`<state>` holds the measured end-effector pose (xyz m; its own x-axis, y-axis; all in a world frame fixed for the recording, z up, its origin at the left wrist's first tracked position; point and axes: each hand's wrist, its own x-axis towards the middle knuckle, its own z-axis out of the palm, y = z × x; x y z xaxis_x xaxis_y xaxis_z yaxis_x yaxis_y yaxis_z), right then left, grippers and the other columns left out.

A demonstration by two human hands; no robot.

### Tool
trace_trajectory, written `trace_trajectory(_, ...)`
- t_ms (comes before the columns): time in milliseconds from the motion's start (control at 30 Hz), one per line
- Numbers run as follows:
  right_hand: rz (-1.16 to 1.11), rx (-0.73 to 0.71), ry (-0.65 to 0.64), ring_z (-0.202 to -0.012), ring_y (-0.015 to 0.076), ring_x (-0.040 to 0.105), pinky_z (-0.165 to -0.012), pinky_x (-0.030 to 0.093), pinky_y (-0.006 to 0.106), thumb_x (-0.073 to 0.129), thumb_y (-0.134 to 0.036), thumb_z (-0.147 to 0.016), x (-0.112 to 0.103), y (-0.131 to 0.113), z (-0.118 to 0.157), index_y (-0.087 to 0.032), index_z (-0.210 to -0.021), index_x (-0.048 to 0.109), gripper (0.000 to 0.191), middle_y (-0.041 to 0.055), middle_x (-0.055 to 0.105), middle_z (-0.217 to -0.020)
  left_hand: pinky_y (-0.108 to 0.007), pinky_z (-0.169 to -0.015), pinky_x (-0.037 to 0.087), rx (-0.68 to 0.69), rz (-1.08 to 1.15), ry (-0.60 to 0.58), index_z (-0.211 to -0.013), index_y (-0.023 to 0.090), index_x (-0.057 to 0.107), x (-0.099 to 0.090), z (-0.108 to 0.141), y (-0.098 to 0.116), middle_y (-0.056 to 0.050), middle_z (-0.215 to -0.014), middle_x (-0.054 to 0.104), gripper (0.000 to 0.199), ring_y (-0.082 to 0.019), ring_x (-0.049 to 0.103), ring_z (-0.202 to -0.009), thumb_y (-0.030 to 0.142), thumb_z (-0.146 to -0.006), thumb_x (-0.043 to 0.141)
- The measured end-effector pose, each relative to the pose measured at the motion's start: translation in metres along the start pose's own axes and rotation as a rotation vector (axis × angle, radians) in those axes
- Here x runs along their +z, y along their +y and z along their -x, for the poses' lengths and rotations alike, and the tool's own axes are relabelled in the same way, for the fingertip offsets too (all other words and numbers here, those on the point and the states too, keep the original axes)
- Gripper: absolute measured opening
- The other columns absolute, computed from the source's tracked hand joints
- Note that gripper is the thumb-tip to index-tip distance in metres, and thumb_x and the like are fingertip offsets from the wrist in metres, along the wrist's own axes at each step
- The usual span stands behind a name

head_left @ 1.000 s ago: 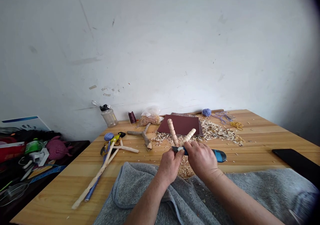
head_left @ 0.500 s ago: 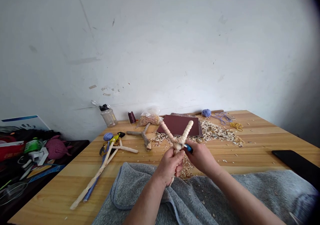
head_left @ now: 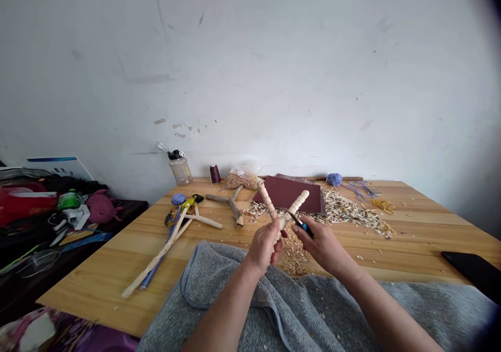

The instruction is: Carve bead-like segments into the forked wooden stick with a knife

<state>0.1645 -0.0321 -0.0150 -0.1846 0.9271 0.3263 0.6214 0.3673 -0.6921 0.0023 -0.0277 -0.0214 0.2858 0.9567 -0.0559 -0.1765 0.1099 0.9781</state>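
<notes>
Forked stick (head_left: pixel 299 202) was partly hidden: L hand (head_left: pixel 265 248) had its fingers curled tight round the stem, so the lower end couldn't be made out. R hand (head_left: pixel 323 245) had fingers wrapped round the hdl of a blue-black knife (head_left: pixel 306 230), covering much of it; blade was small & dark, at the base of the R prong, contact w/ wood hard to tell. Stick was held up above the nr side of the table (head_left: pixel 94 289), partly blocking the maroon sheet (head_left: pixel 289 191). Long axis ran up & fwd from L hand, ringed prongs pointing up in a V, L one tilted left, R one leaning right. Black flat obj. (head_left: pixel 472 269) was cut off at R edge, grey towel (head_left: pixel 219 268) at btm.
</notes>
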Motion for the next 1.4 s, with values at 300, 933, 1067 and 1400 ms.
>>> trace_trajectory(300, 0.030, 0.048, 0.132, -0.055, 0.0135, 0.054, -0.055, 0.038, 0.023, 0.038, -0.050, -0.086, 0.006, 0.001, 0.000, -0.021, -0.091, 0.055, 0.034, -0.0006, 0.060, -0.063, -0.018, -0.032, 0.023, -0.034, 0.217, 0.029, -0.085, 0.012, 0.060, 0.001, -0.001, 0.001, 0.006, -0.042, 0.040, 0.072, -0.006, 0.032, -0.030, 0.074, -0.077, 0.023)
trace_trajectory(933, 0.675, -0.371, 0.319, -0.090, 0.0190, 0.055, -0.070, 0.043, 0.026, 0.050, -0.027, -0.084, -0.032, 0.011, -0.004, -0.023, -0.116, 0.057, 0.033, 0.0071, 0.062, -0.101, -0.016, -0.027, 0.030, -0.136, 0.127, -0.269, -0.096, 0.020, 0.042, -0.015, 0.006, 0.013, 0.000, -0.065, 0.062, 0.031, -0.010, 0.051, -0.034, 0.042, -0.078, 0.055)
trace_trajectory(1067, 0.607, -0.475, 0.147, -0.104, 0.0230, 0.052, -0.080, 0.045, 0.034, 0.059, -0.044, -0.079, -0.040, 0.018, -0.009, -0.027, -0.115, 0.057, 0.040, 0.0078, 0.060, -0.115, -0.016, -0.030, 0.034, -0.188, 0.112, -0.459, -0.098, 0.018, 0.042, -0.029, 0.010, 0.022, -0.007, -0.072, 0.067, 0.027, -0.014, 0.059, -0.042, 0.037, -0.082, 0.052)
trace_trajectory(1400, 0.477, -0.217, 0.330, -0.083, 0.0177, 0.060, -0.065, 0.042, 0.024, 0.051, -0.031, -0.085, -0.001, -0.006, 0.008, -0.024, -0.100, 0.059, 0.019, 0.0038, 0.066, -0.092, -0.022, -0.054, 0.049, 0.218, 0.463, -0.168, -0.096, 0.018, 0.059, -0.015, 0.002, 0.016, -0.006, -0.099, 0.063, 0.034, -0.018, 0.059, -0.089, 0.012, -0.064, 0.068)
